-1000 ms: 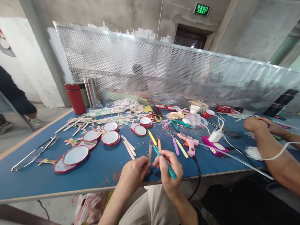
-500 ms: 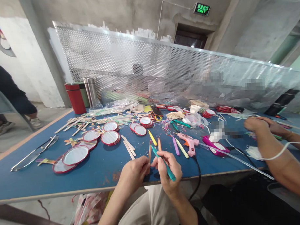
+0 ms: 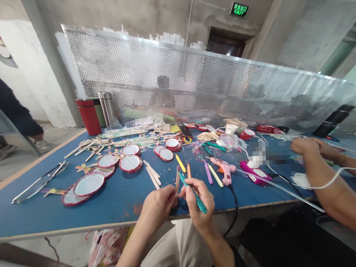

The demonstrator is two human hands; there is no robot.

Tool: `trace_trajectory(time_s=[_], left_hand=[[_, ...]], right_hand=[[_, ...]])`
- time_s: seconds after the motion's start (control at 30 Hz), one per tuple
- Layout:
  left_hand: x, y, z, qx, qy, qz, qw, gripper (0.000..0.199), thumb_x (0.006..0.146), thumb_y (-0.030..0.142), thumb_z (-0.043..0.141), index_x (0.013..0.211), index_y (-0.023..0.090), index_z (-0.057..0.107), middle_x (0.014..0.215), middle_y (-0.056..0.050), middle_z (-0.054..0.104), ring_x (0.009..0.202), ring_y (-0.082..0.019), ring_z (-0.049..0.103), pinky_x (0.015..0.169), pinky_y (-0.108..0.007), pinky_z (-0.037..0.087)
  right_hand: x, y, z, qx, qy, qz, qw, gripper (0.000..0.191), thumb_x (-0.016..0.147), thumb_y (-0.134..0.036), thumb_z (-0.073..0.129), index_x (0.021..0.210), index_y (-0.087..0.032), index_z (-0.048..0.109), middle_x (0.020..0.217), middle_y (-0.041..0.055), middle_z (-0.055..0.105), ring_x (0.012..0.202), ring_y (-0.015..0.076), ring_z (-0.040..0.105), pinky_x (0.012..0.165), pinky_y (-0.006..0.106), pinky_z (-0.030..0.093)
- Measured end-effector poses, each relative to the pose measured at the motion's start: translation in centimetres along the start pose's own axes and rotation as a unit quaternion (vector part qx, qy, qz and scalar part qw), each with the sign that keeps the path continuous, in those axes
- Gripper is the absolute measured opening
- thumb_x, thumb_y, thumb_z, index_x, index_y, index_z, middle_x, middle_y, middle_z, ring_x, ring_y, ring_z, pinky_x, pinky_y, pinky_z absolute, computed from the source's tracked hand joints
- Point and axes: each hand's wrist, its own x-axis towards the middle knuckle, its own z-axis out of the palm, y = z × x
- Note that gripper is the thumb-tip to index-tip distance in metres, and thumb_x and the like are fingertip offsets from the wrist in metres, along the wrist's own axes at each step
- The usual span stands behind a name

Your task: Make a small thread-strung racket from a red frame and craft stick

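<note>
So in the head view the left hand point(image 3: 159, 202) had its fingers curled shut around the lower end of a flat wooden stick point(image 3: 177, 181), which stood up out of the grip just over the near side of the blue tabletop point(image 3: 107, 217). The upper end of that stick looked purple. The right hand point(image 3: 200, 199) was gripping a teal marker point(image 3: 200, 204) like a pen, tip right beside the stick's upper part, though honestly I couldn't tell if it was touching

Just beyond the hands lay a yellow marker point(image 3: 180, 163) and an orange marker point(image 3: 189, 171), with a purple marker point(image 3: 208, 173) a bit to the right, then a pink glue gun point(image 3: 226, 170). Some loose sticks point(image 3: 152, 175) sat left of the markers, and further left were round discs with red rims point(image 3: 130, 163), some overlapping. Over on the far right, a co-worker's forearm point(image 3: 328, 179) reached across the tabletop too
</note>
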Motion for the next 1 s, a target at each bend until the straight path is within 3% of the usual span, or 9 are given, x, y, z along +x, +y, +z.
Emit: trace_trajectory(time_s=[0.57,1.0], left_hand=[[-0.06,-0.13,0.01,0.006,0.004,0.009,1.0,0.023,0.088,0.024,0.039,0.066,0.022,0.046,0.064,0.002,0.062,0.058,-0.012,0.054,0.057,-0.022,0.032],[-0.08,-0.03,0.03,0.004,0.007,0.002,1.0,0.023,0.088,0.024,0.04,0.066,0.022,0.047,0.064,0.001,0.063,0.058,-0.012,0.055,0.058,-0.021,0.034]], right_hand=[[-0.1,0.07,0.09,0.004,0.011,0.004,1.0,0.015,0.09,-0.018,0.049,0.102,-0.019,0.059,0.076,0.0016,0.069,0.06,0.0131,0.066,0.062,0.027,0.054],[-0.14,0.08,-0.09,-0.021,0.002,0.001,1.0,0.013,0.09,-0.02,0.05,0.099,-0.018,0.059,0.07,0.0006,0.067,0.059,0.0135,0.065,0.059,0.026,0.053]])
